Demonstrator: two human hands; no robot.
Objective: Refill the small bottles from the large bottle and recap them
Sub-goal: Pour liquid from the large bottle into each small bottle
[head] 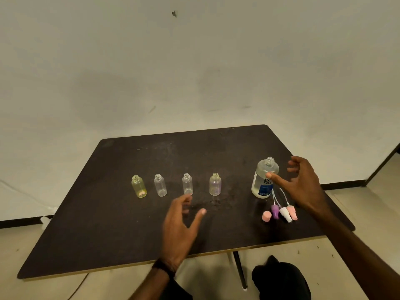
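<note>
Several small uncapped bottles stand in a row on the dark table (108,224): a yellowish bottle (139,186), two clear bottles (160,185) (187,184) and a faintly purple bottle (215,184). The large clear bottle (263,180) with a blue label stands uncapped at the right. My right hand (307,185) is open beside it, thumb tip touching its shoulder. My left hand (179,226) hovers open just in front of the third small bottle. Spray caps lie in front of the large bottle: a pink cap (266,216), a purple one (275,211), a white one (285,214) and another pink one (292,212).
A pale wall rises behind the table. The table's near edge runs just in front of my left wrist, which wears a dark band (164,268). A table leg (239,269) and my dark-clothed knee (281,280) are below the edge.
</note>
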